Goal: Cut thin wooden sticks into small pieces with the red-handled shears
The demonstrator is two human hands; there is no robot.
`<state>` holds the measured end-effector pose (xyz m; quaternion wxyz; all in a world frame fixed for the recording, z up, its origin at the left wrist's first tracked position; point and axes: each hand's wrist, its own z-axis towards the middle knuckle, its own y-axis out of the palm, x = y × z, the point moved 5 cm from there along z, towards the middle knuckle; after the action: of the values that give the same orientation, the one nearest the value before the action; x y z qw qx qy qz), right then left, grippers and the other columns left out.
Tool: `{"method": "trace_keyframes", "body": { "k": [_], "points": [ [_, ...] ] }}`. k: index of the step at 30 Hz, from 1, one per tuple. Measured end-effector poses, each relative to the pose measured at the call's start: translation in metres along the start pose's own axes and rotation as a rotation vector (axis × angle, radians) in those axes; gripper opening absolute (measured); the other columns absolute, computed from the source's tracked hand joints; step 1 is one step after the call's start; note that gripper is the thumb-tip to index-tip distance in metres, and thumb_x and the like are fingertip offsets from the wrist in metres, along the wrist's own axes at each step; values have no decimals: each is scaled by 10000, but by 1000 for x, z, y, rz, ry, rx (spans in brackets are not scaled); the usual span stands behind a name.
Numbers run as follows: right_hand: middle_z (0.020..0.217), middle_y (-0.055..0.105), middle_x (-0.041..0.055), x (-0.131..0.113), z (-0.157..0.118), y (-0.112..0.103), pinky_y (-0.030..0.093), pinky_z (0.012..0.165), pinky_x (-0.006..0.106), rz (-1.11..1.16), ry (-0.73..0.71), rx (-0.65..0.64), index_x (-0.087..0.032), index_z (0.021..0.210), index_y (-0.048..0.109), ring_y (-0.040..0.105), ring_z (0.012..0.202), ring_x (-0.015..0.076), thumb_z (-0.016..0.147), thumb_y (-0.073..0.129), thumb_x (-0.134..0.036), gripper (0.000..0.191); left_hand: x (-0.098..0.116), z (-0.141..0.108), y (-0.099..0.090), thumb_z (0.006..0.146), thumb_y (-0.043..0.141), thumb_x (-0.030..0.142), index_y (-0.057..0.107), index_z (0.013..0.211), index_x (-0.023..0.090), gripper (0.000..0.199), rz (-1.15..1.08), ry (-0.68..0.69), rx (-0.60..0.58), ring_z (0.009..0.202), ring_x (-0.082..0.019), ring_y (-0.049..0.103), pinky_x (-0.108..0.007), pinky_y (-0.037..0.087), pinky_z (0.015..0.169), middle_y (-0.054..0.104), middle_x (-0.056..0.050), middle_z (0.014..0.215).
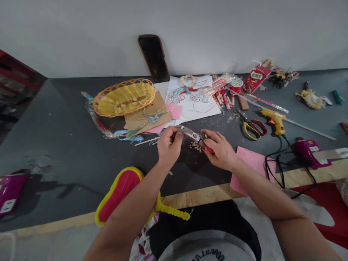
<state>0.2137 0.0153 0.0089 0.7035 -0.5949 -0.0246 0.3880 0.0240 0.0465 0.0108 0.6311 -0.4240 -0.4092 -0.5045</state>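
Observation:
My right hand (219, 149) is wrapped round the red handles of a pair of shears (195, 136), their metal blades pointing left. The fingers of my left hand (170, 143) are pinched together at the blade tip, on a small pale piece (181, 127) that is mostly hidden by the thumb. Below the shears, a little heap of small beige bits (195, 145) lies on the dark grey table (195, 174). By my left forearm is a red and yellow yarn-covered slipper-shaped piece (122, 192).
A yellow wicker basket (123, 103), patterned paper (201, 110) and a propped phone (153, 58) stand behind. To the right lie yellow-and-red scissors (254, 128), a yellow glue gun (276, 120) with a looping black cable, pink paper (251, 166) and a red drink carton (257, 78).

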Motion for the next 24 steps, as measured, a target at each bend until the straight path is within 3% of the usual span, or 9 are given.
{"method": "trace_keyframes", "body": {
  "k": [7, 11, 16, 19, 24],
  "points": [
    [1509, 494, 142, -5, -1, -5, 485, 946, 514, -70, 6, 31, -228, 1029, 622, 542, 1221, 339, 859, 573, -168, 187, 3, 2, 1, 910, 625, 478, 650, 815, 208, 288, 24, 10, -28, 643, -158, 625, -280, 474, 613, 676, -12, 714],
    [1469, 533, 147, -3, 0, -3, 492, 948, 507, -79, 33, 24, -223, 1039, 604, 573, 1192, 327, 861, 551, -156, 197, 7, 2, 1, 904, 644, 400, 652, 794, 197, 231, 10, 36, -22, 621, -146, 608, -258, 456, 587, 667, -3, 689],
    [1339, 614, 191, 5, 1, -2, 510, 977, 462, -8, 70, 84, -139, 1287, 497, 593, 1194, 301, 792, 546, -141, 497, 14, -1, 2, 926, 614, 394, 654, 809, 180, 247, 74, 59, -33, 572, -126, 575, -234, 422, 544, 668, -5, 676],
    [1250, 653, 169, 4, 2, 0, 510, 974, 451, -58, 110, 18, -122, 1396, 450, 617, 1107, 292, 798, 535, -143, 604, 17, -3, 2, 931, 602, 370, 657, 830, 177, 224, 160, 79, -34, 582, -126, 587, -231, 428, 553, 688, -11, 697],
    [1135, 665, 136, -1, 2, -2, 509, 943, 418, -110, 192, -80, -150, 1310, 546, 617, 1018, 279, 828, 509, -131, 484, 20, -5, 3, 941, 578, 350, 654, 864, 176, 204, 224, 76, -30, 638, -143, 625, -243, 462, 607, 712, -22, 746]
  ]
}}
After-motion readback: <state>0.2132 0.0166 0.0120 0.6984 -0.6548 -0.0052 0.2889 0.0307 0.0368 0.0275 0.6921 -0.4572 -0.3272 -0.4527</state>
